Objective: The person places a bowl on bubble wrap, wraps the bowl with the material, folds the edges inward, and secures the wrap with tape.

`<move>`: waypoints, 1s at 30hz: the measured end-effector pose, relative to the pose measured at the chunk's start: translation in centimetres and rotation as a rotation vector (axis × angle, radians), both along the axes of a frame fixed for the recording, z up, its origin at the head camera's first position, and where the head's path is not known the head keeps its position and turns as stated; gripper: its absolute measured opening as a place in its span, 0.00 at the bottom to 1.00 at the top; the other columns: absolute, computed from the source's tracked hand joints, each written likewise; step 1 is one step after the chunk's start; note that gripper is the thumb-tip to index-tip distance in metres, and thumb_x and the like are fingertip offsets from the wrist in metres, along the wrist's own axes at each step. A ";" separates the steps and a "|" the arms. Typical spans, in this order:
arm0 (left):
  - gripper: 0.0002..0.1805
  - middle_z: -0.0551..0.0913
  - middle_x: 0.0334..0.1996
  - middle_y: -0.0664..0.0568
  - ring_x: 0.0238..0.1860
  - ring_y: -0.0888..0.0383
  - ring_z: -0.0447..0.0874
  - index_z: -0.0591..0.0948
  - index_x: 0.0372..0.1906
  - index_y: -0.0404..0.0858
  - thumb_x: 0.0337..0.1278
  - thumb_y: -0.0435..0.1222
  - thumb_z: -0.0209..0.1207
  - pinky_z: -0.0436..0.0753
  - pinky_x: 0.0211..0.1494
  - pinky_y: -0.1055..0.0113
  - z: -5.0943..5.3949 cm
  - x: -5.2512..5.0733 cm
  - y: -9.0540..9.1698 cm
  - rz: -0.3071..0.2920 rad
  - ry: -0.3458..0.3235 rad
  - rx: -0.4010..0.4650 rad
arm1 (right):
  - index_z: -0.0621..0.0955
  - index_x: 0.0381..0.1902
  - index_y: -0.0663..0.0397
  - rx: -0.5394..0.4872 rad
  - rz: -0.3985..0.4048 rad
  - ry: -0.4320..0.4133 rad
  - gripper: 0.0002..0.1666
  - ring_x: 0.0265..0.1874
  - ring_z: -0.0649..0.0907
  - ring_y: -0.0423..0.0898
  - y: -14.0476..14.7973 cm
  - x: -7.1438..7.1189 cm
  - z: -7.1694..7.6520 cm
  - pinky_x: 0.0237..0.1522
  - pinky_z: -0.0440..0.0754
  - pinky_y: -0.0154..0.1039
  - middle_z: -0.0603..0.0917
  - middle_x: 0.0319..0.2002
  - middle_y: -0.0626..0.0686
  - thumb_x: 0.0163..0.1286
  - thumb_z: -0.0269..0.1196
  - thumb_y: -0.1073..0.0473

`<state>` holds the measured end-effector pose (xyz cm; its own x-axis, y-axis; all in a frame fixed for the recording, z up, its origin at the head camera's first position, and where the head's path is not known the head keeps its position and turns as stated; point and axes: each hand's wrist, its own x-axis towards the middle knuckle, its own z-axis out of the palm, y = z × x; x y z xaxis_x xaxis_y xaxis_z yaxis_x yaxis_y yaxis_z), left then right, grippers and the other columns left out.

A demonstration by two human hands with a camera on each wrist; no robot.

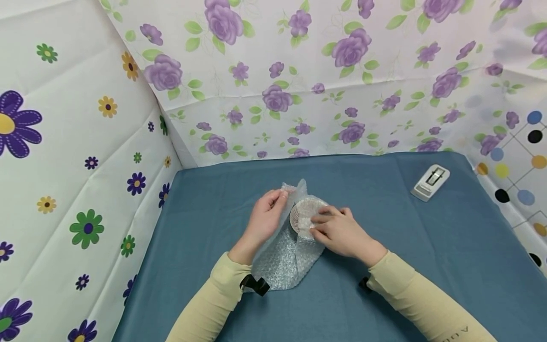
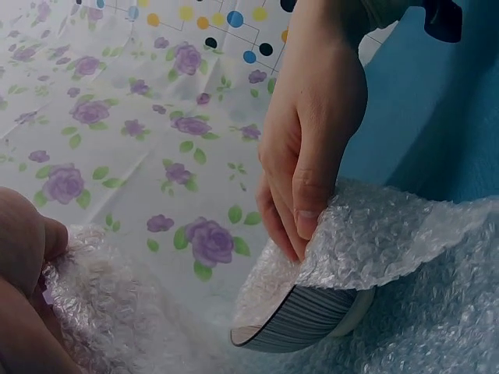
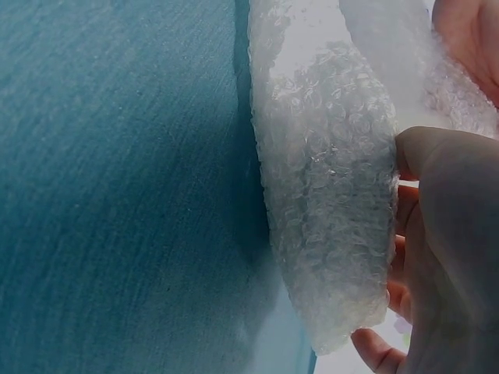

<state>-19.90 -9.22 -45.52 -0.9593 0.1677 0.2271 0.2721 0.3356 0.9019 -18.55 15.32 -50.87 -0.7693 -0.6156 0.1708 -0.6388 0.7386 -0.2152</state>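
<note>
A round bowl with thin dark stripes (image 1: 295, 219) stands in a sheet of bubble wrap (image 1: 278, 263), part of the wrap folded over its right side. In the left wrist view the striped bowl (image 2: 300, 321) is tilted, wrap (image 2: 374, 238) lying over its rim. My left hand (image 1: 266, 214) pinches the wrap's upper left edge between thumb and fingers. My right hand (image 1: 339, 233) holds the folded wrap against the bowl's right side, fingers bent over the rim. In the right wrist view, wrap (image 3: 327, 171) hides the bowl beside my right hand (image 3: 460, 226).
A white device with a dark slot (image 1: 431, 182) lies at the back right of the blue cloth (image 1: 367, 304). Flowered sheets (image 1: 316, 114) hang behind and to the left, and a dotted one (image 1: 517, 175) hangs at the right.
</note>
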 end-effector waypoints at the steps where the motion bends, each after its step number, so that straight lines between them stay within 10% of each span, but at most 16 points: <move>1: 0.21 0.72 0.30 0.52 0.31 0.55 0.68 0.80 0.32 0.34 0.86 0.43 0.53 0.68 0.37 0.62 0.0 0.1 0.1 -0.005 -0.006 0.005 | 0.94 0.53 0.41 0.000 -0.001 0.000 0.17 0.69 0.77 0.53 0.0 0.0 0.0 0.56 0.71 0.64 0.88 0.62 0.48 0.84 0.61 0.46; 11: 0.13 0.85 0.34 0.50 0.34 0.59 0.77 0.91 0.52 0.35 0.81 0.38 0.61 0.75 0.38 0.67 -0.6 0.4 0.9 -0.045 -0.019 0.062 | 0.94 0.50 0.40 -0.013 0.001 -0.012 0.16 0.69 0.77 0.53 0.2 -0.2 0.0 0.57 0.71 0.64 0.88 0.62 0.48 0.84 0.61 0.46; 30: 0.10 0.86 0.29 0.49 0.27 0.57 0.73 0.81 0.38 0.37 0.75 0.38 0.68 0.71 0.30 0.67 -1.7 0.9 2.0 -0.056 -0.120 0.203 | 0.93 0.54 0.45 -0.063 0.026 -0.024 0.17 0.69 0.77 0.55 0.3 -0.3 -0.2 0.59 0.71 0.64 0.88 0.61 0.49 0.84 0.61 0.46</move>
<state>-19.04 -7.24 -47.22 -0.9719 0.1843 0.1465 0.1720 0.1310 0.9763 -18.88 15.67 -51.11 -0.7576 -0.6239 0.1918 -0.6517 0.7064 -0.2763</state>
